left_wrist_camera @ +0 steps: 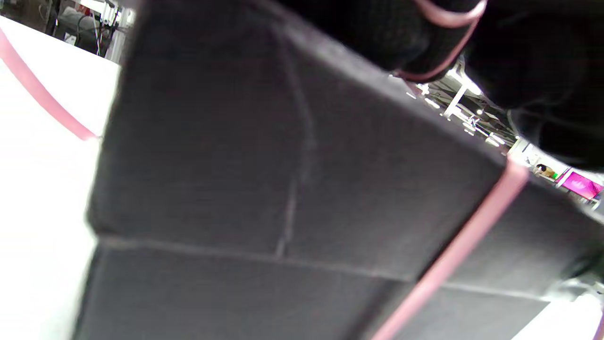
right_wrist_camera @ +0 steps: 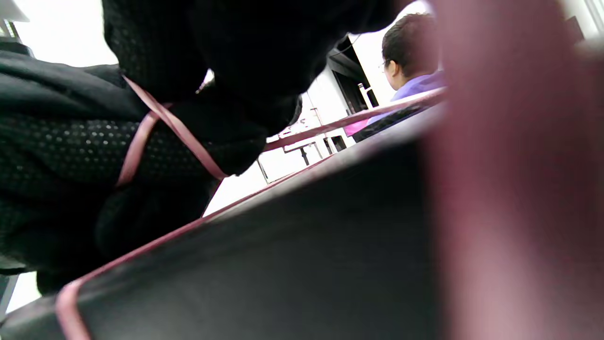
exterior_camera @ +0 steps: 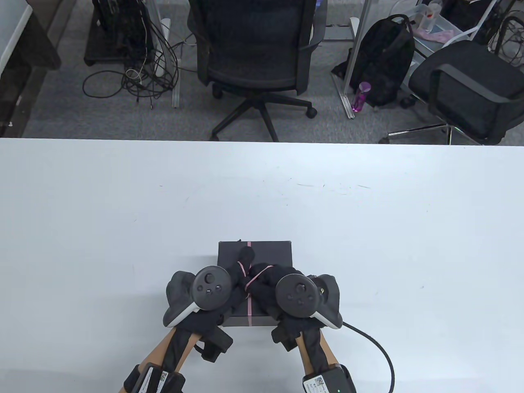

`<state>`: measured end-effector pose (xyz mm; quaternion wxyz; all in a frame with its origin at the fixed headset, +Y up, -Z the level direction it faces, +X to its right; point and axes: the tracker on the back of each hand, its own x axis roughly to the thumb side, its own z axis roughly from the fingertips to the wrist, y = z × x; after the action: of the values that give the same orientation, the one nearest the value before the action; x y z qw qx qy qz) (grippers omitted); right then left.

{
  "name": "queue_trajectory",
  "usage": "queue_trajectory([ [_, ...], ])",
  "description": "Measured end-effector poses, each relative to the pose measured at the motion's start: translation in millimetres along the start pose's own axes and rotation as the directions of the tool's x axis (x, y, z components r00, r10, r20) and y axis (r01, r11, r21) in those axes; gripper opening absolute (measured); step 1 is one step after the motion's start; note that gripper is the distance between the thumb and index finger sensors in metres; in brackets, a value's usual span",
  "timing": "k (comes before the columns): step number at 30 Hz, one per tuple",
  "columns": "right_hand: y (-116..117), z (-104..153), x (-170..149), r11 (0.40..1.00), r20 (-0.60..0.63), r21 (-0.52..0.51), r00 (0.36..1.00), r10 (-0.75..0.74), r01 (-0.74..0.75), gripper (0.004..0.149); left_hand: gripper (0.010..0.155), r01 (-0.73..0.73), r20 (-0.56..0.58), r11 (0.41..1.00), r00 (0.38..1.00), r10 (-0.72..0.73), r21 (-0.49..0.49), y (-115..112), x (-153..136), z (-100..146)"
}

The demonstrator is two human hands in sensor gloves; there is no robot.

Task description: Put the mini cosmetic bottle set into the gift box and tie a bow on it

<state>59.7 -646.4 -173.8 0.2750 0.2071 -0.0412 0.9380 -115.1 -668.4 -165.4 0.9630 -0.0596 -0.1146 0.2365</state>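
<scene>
Both my hands on closed gift box [exterior_camera: 270, 254]: left hand [exterior_camera: 237, 272] and right hand [exterior_camera: 266, 282] pinching pink ribbon [exterior_camera: 249, 305].

Both hands wear black knit gloves, the left hand [exterior_camera: 229, 286] and the right hand [exterior_camera: 266, 286] alike, with fine dotted texture on the fingers [right_wrist_camera: 71, 151]. A round dark grey tracker [exterior_camera: 211, 288] with buttons and a white-edged handle sits on each. Black wrist straps [exterior_camera: 153, 378] carry white labels, and a black cable [exterior_camera: 376, 348] leaves the right tracker.
</scene>
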Motion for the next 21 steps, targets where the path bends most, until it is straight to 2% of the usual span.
queue_trajectory([
  [6, 0, 1, 5, 0.999, 0.012, -0.034, 1.0, 0.005, -0.004, 0.035, 0.067, 0.027, 0.032, 1.0, 0.999, -0.028, 0.014, -2, 2, 2],
  [10, 2, 0, -3, 0.988, -0.048, -0.017, 0.987, -0.155, 0.154, 0.033, 0.064, -0.048, 0.08, 0.999, 0.996, 0.046, 0.023, -3, -5, 4],
  [13, 2, 1, -15, 0.968, -0.078, -0.049, 0.965, -0.25, 0.247, 0.033, 0.055, -0.088, 0.11, 0.996, 0.99, 0.086, 0.019, -3, -10, 5],
  [16, 5, -1, -26, 0.923, -0.109, 0.004, 0.917, -0.383, 0.386, 0.034, 0.053, -0.073, 0.132, 0.995, 0.989, 0.065, 0.061, -5, -10, 7],
  [19, 5, -4, -30, 0.911, -0.114, 0.086, 0.913, -0.392, 0.402, 0.035, 0.053, -0.089, 0.153, 0.993, 0.985, 0.076, 0.082, -6, -11, 9],
  [21, 6, -10, -30, 0.896, -0.123, 0.208, 0.919, -0.375, 0.393, 0.035, 0.053, -0.129, 0.175, 0.987, 0.978, 0.11, 0.097, -7, -15, 11],
])
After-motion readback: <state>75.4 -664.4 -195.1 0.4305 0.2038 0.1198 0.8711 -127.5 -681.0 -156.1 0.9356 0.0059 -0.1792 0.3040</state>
